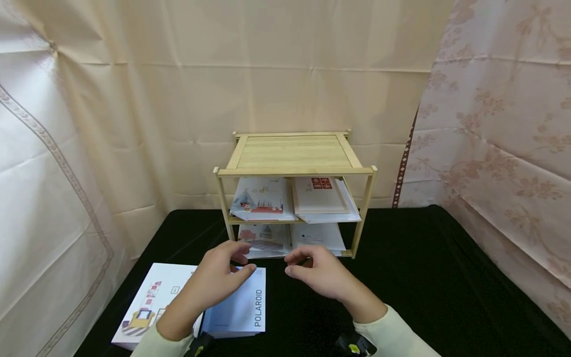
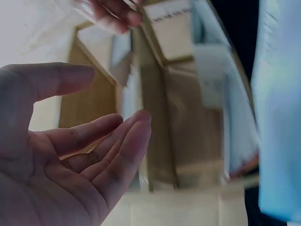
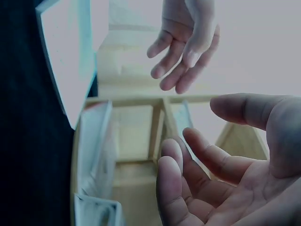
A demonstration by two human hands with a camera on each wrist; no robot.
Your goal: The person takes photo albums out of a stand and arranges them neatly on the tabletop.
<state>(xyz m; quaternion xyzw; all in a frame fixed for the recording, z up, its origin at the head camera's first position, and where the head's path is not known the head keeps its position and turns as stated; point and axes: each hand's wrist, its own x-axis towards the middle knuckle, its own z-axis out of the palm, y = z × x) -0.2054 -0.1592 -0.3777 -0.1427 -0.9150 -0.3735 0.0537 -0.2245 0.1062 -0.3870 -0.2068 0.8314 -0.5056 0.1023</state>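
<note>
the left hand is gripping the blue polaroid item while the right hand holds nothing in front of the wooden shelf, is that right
Not quite: the left hand isn't gripping the blue Polaroid item. It holds nothing, as the left wrist view shows. The right hand does hold nothing in front of the wooden shelf.
</note>
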